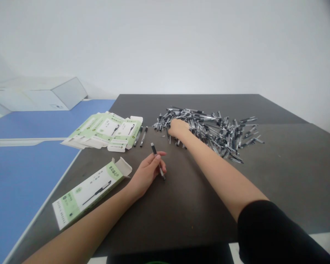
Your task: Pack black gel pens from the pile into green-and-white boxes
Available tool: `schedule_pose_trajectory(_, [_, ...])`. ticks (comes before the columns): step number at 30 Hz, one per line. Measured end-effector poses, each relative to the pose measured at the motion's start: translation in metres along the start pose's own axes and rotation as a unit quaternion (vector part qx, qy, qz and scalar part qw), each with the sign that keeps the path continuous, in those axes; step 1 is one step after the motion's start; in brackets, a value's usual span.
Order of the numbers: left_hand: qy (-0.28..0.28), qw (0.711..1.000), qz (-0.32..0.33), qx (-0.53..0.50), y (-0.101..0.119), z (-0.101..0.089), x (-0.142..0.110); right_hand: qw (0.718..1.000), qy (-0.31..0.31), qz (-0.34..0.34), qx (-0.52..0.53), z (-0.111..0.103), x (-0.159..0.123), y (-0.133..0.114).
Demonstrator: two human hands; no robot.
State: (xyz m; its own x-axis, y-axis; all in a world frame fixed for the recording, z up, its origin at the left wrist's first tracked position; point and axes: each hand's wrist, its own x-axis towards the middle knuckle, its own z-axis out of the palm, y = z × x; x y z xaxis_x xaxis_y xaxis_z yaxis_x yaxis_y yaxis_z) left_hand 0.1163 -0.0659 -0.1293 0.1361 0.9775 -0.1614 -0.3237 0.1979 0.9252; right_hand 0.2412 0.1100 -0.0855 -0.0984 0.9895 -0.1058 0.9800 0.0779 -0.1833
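Note:
A black-and-clear pen [154, 149] is held between the thumb and fingers of my left hand [148, 169], low over the dark table. My right hand [179, 128] reaches to the near left side of a big heap of similar pens [209, 130]. Its fingers curl down among them, and whatever they grip is hidden. Just left of my left hand lies an open green-and-white pen box [89, 192], its end flap folded out toward the hand. Two loose pens [143, 137] lie side by side beyond the left hand.
Several flattened green-and-white cartons [104, 130] lie overlapped at the table's left edge. A blue surface [30, 168] adjoins the dark table [198, 220] on the left, with a large white box [35, 97] at its back. A white wall [181, 44] stands behind.

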Motion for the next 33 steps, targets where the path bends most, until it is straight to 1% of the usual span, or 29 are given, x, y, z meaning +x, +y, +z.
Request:
schedule_pose_trajectory(4, [-0.013,1.000,0.008,0.012,-0.004,-0.001,0.001,1.000,-0.012,0.007,-0.005,0.002,0.007,-0.001])
schedule_pose_trajectory(7, [-0.021,0.999,0.019,0.026,-0.004,0.000,0.000,1.000,-0.013,0.000,-0.002,-0.002,0.003,-0.002])
schedule_pose_trajectory(9, [-0.027,0.999,0.025,0.040,-0.003,0.000,-0.002,1.000,0.005,-0.018,0.007,-0.009,-0.007,-0.001])
schedule_pose_trajectory(12, [-0.036,0.997,0.036,0.059,-0.001,0.002,-0.005,0.996,0.048,-0.064,0.028,-0.026,-0.033,0.004])
schedule_pose_trajectory(14, [-0.042,0.996,0.041,0.067,0.000,0.005,-0.008,0.987,0.077,-0.107,0.087,-0.037,-0.054,0.012])
schedule_pose_trajectory(15, [-0.048,0.995,0.046,0.073,0.000,0.006,-0.010,0.973,0.098,-0.134,0.160,-0.042,-0.065,0.016])
schedule_pose_trajectory(16, [-0.056,0.994,0.052,0.083,0.000,0.007,-0.011,0.951,0.112,-0.157,0.244,-0.046,-0.075,0.021])
schedule_pose_trajectory(17, [-0.068,0.991,0.060,0.099,-0.001,0.008,-0.013,0.922,0.116,-0.176,0.326,-0.048,-0.085,0.024])
schedule_pose_trajectory(19, [-0.096,0.982,0.081,0.140,-0.003,0.008,-0.016,0.860,0.097,-0.205,0.457,-0.050,-0.103,0.030])
schedule_pose_trajectory(21, [-0.122,0.972,0.097,0.178,-0.005,0.008,-0.019,0.814,0.074,-0.234,0.526,-0.048,-0.119,0.031])
schedule_pose_trajectory(23, [-0.135,0.967,0.101,0.190,-0.006,0.008,-0.021,0.786,0.077,-0.259,0.556,-0.046,-0.131,0.030])
schedule_pose_trajectory(25, [-0.140,0.968,0.098,0.187,-0.007,0.009,-0.022,0.774,0.090,-0.277,0.562,-0.043,-0.140,0.029])
schedule_pose_trajectory(27, [-0.136,0.971,0.093,0.174,-0.006,0.010,-0.023,0.773,0.102,-0.287,0.557,-0.041,-0.145,0.028])
schedule_pose_trajectory(33, [-0.143,0.971,0.089,0.170,-0.004,0.009,-0.025,0.787,0.134,-0.290,0.528,-0.032,-0.149,0.033])
